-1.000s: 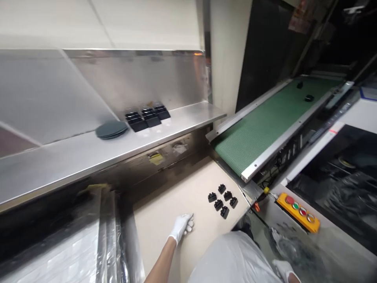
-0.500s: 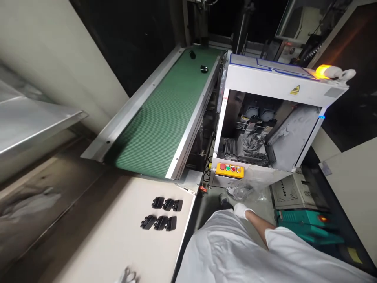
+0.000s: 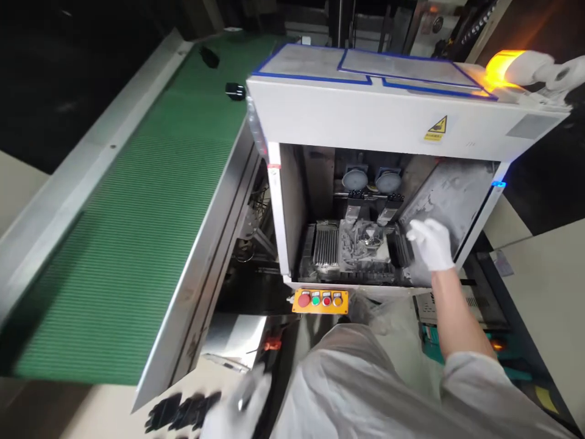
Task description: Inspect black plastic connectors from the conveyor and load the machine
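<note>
My right hand (image 3: 432, 245), in a white glove, is raised at the right side of the white machine's opening (image 3: 365, 244). Its fingers are loosely bent and apart, and nothing shows in them. Inside the machine, a dusty fixture (image 3: 365, 244) sits below two round grey discs. Low in the view, my left hand (image 3: 242, 402), also gloved, is smeared by motion. A small shiny spot shows at its fingers; I cannot make out what it is. Just left of that hand, several black parts (image 3: 183, 411) lie on the pale table.
A green conveyor belt (image 3: 137, 201) with metal side rails runs along the left, carrying two black pieces (image 3: 235, 91) at its far end. A yellow button box (image 3: 320, 301) is fixed under the machine opening. An amber lamp (image 3: 503, 70) glows on top.
My view has moved closer to the machine. My right hand has risen from beside my body to the opening. My left hand has come up beside the black parts.
</note>
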### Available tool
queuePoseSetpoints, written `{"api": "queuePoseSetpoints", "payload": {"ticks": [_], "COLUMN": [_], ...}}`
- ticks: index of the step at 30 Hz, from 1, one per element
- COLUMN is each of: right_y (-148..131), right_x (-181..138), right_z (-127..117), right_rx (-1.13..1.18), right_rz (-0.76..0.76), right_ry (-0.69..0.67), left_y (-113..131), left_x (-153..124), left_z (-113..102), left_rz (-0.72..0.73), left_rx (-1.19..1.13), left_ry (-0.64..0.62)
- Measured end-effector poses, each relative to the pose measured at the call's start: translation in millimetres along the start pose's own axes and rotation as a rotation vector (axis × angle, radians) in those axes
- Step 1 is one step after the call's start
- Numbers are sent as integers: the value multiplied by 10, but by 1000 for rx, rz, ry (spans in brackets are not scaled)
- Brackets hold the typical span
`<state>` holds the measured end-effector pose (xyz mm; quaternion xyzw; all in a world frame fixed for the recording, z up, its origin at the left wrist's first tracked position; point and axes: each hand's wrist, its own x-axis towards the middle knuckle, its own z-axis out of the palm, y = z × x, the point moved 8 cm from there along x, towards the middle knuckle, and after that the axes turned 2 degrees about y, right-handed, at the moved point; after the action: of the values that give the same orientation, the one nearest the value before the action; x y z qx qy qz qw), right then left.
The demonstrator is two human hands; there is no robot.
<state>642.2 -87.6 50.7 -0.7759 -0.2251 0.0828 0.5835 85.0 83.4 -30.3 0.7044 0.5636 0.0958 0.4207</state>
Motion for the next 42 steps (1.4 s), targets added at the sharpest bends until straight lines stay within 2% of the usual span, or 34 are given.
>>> {"api": "queuePoseSetpoints", "payload": {"ticks": [1,2,3,5,6,8,11,14,16,18,22,27,32,38,42], "right_y": [43,106,172,294,349,429,429,388,382,380,409,331,355,384,348], "right_x": [320,591,819,1087,1130,1139,1126,1126,1127,1140,1157,1143,1133,1130,1146], "right_z": [-161,-178,-62,367,572,823,895,897,923,941,936,938,944,929,921], "right_rx": [40,81,115,167,189,240,308,307,296,299,388,320,436,387,418], "right_rz": [-12,-16,-13,15,42,97,112,145,183,182,184,132,212,181,176], "right_ry": [163,212,150,-129,-249,-357,-374,-469,-540,-549,-446,-464,-430,-388,-412], "left_y": [321,665,1024,1744,2070,2628,3255,3650,3771,3816,3797,3826,3839,3831,3814], "left_x": [177,375,592,1068,1316,1791,2325,2551,2568,2558,2569,2563,2563,2549,2565], "left_z": [122,258,405,722,890,1277,1846,2235,2373,2405,2362,2358,2313,2335,2317], "left_rz": [6,21,49,145,196,280,364,372,338,313,271,292,276,283,273], "left_rx": [-51,-129,-222,-396,-439,-483,-570,-662,-671,-700,-820,-784,-816,-759,-772], "left_ry": [-14,-38,-65,-113,-124,-181,-348,-585,-720,-761,-679,-673,-651,-687,-673]}}
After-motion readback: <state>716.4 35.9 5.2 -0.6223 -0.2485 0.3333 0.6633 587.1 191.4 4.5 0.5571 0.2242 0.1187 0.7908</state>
